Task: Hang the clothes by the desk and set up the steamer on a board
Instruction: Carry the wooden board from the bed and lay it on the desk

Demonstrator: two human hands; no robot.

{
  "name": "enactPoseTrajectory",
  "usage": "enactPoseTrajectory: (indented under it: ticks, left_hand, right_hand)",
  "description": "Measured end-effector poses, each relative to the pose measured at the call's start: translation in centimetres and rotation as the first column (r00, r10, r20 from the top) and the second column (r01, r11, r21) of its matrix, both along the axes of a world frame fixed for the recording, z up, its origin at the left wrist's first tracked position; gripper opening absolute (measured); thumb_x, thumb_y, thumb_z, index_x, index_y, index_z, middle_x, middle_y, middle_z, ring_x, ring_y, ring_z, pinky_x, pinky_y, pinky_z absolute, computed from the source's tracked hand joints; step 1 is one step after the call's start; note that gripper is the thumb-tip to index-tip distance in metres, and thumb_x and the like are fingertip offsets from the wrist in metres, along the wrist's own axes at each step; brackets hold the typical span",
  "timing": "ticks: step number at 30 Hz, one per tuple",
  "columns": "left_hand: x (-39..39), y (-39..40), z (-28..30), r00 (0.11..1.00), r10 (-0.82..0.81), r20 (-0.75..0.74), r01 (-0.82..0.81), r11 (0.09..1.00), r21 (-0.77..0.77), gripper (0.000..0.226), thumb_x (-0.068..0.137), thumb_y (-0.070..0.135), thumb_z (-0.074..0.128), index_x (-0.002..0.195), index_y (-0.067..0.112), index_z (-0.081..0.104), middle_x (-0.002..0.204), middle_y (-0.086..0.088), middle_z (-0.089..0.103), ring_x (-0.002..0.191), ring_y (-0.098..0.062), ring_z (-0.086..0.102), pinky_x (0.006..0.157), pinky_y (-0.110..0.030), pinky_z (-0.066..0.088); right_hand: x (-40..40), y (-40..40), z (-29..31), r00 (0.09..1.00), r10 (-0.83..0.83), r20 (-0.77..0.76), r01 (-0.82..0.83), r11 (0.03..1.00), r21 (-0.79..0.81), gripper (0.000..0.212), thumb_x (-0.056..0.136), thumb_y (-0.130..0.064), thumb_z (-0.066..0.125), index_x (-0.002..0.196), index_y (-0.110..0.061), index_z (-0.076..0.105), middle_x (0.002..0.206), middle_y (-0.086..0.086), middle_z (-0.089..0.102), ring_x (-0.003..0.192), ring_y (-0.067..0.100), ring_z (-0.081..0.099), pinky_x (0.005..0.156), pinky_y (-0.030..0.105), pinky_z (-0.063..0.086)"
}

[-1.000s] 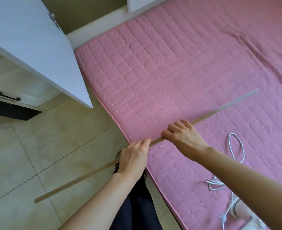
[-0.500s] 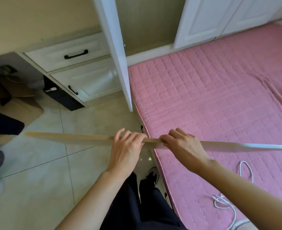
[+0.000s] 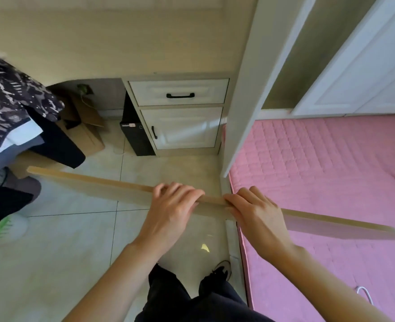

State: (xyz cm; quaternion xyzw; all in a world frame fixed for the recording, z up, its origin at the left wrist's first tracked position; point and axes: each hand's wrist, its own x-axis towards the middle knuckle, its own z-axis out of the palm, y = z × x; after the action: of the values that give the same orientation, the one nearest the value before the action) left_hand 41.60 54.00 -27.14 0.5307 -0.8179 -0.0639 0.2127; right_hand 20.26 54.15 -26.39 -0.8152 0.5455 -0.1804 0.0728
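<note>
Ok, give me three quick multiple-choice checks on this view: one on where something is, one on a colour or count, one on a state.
1. Where does the board's left end reach?
A. over the tiled floor
B. inside the top drawer
C. on the mattress

2. What colour is the mattress?
A. blue
B. pink
C. green

3. How is the board held?
A. by both hands
B. by one hand only
C. it lies on the floor, untouched

Answers:
1 A: that end hangs above the floor tiles near the hung clothes.
2 B: the quilted cover is pink.
3 A: the left hand and right hand both grip its middle.
</note>
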Motion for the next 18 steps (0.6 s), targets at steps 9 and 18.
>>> enactPoseTrajectory:
  ticks: [9,18]
  left_hand:
    - [13.3,-0.2,2.3,0.997,0.07,0.025,-0.071,0.996,0.048,0.018,0.091,0.022,0.058,0.107,0.021,0.066,0.099,0.013,0.063,0.094,-0.014,0.055,0.087,-0.033,0.029]
    - [24.9,-3.0,4.1,0.994,0.109,0.018,-0.111,0.989,0.103,0.028,0.096,0.034,0.038,0.106,0.027,0.063,0.098,0.018,0.061,0.096,-0.01,0.054,0.089,-0.029,0.024]
  right_hand:
    - [13.0,-2.0,2.1,0.995,0.096,0.025,-0.095,0.995,-0.012,0.015,0.09,-0.027,0.058,0.102,-0.023,0.067,0.082,-0.008,0.059,0.072,0.017,0.053,0.054,0.032,0.049]
    - [24.4,-5.2,3.5,0.987,0.153,0.058,-0.153,0.988,0.002,0.015,0.09,-0.023,0.063,0.105,-0.023,0.067,0.085,-0.007,0.062,0.073,0.017,0.056,0.05,0.029,0.048]
